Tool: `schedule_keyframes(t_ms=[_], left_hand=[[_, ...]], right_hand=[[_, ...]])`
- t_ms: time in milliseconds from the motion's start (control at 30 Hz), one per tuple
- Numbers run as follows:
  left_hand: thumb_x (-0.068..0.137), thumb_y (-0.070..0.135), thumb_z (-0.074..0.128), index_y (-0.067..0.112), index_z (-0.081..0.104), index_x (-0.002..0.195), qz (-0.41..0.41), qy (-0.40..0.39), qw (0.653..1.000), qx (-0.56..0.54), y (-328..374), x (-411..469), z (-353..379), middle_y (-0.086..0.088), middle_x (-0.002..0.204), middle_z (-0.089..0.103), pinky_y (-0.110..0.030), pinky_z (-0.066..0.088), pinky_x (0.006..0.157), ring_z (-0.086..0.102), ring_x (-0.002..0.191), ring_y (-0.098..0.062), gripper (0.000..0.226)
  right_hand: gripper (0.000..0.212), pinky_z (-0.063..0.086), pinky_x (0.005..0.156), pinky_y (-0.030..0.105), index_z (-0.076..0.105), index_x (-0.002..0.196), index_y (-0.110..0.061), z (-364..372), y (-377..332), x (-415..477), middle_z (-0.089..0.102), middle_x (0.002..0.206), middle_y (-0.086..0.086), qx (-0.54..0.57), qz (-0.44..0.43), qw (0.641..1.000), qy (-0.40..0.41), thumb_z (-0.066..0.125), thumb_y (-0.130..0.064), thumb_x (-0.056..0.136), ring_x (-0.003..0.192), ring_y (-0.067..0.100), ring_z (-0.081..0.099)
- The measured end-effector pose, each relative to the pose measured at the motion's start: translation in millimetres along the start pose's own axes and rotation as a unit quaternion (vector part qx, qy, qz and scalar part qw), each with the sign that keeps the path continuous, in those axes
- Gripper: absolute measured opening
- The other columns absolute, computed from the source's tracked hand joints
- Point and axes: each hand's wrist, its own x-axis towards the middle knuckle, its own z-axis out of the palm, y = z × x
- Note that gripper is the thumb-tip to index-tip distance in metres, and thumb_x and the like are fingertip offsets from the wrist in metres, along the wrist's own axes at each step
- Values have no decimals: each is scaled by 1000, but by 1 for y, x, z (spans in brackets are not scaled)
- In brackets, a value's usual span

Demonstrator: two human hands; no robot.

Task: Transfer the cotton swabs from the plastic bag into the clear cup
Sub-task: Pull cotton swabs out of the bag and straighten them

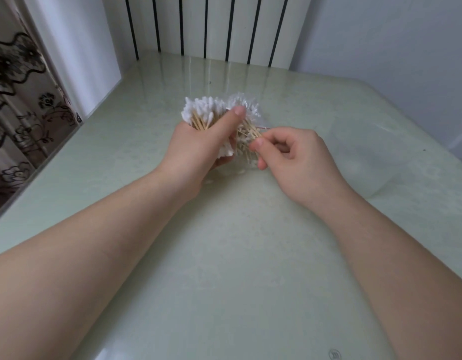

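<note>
Left hand (198,146) grips the swabs (198,111), thumb across; right hand (295,157) pinches sticks at the bag (250,163) — likely light, stiff, quick to scatter — best held mid-stick.

No writing can be read. A round stamp (334,354) in the table (250,255) top by its near edge is too blurred to make out. A small dark triangular mark (78,117) at the table's left edge is also illegible.
</note>
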Motion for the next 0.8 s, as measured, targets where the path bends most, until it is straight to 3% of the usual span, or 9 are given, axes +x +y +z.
schedule_keyframes(t_ms=[100, 167, 233, 333, 400, 467, 600, 700, 800], left_hand=[[91, 28, 76, 18, 66, 95, 19, -50, 998, 21, -2, -3, 3, -8, 90, 65, -37, 55, 75, 67, 85, -21, 15], [94, 22, 72, 14, 68, 94, 33, -40, 999, 9, 0, -3, 3, -11, 94, 70, -43, 57, 84, 71, 91, -29, 9], [97, 18, 65, 16, 68, 87, 23, -15, 999, -18, 3, -2, 4, -9, 93, 74, -49, 57, 91, 73, 93, -32, 11], [100, 14, 57, 21, 60, 83, 6, 12, 999, -39, 6, 0, 3, -1, 76, 68, -41, 58, 79, 69, 82, -20, 19], [97, 13, 59, 20, 60, 80, 12, 4, 1000, -21, 6, 1, 1, 0, 73, 65, -39, 58, 76, 67, 80, -19, 19], [95, 13, 63, 18, 64, 78, 21, -10, 1000, 7, 4, 2, -1, -3, 75, 67, -48, 59, 80, 67, 79, -21, 17], [81, 20, 70, 6, 73, 85, 38, -23, 998, 50, -2, 2, 0, -18, 92, 75, -61, 56, 92, 74, 93, -33, 15], [73, 24, 76, 0, 71, 101, 29, -73, 995, 65, -6, 0, 1, -25, 104, 73, -59, 56, 93, 72, 102, -40, 37], [74, 15, 72, 6, 71, 96, 24, -105, 990, 94, -10, 1, 1, -18, 89, 74, -47, 59, 78, 73, 87, -33, 24]], right_hand=[[25, 35, 51, 19, 65, 72, -24, 3, -2, -2, 67, 62, -8, 1, -19, 1000, -21, 61, -27, 96, 48, 4, 49], [18, 45, 59, 27, 68, 76, -26, 4, 2, -1, 67, 64, -4, 12, -18, 1000, -21, 64, -31, 93, 57, 13, 59], [4, 48, 67, 28, 72, 85, -29, 4, 5, 1, 66, 67, 1, 32, -2, 999, -21, 70, -28, 87, 64, 15, 62], [28, 42, 59, 19, 74, 97, -26, 2, 5, 2, 66, 69, -9, 98, 34, 994, -37, 61, -11, 78, 56, -2, 54], [37, 39, 53, 18, 73, 102, -14, -2, 2, 3, 69, 73, -6, 177, 63, 981, -39, 53, 5, 78, 55, 4, 52], [41, 38, 49, 18, 72, 103, -9, -4, -1, 4, 69, 76, 5, 242, 84, 966, -30, 48, 17, 83, 58, 10, 53], [33, 36, 47, 18, 70, 101, -6, -5, -3, 5, 70, 81, 12, 330, 86, 940, -19, 48, 16, 91, 63, 15, 53], [27, 34, 46, 18, 68, 102, -4, -6, -5, 4, 71, 83, 13, 381, 89, 920, -22, 48, 14, 95, 62, 14, 51], [24, 35, 46, 17, 68, 101, -4, -7, -5, 5, 72, 84, 12, 391, 84, 917, -14, 51, 11, 95, 61, 12, 51]])
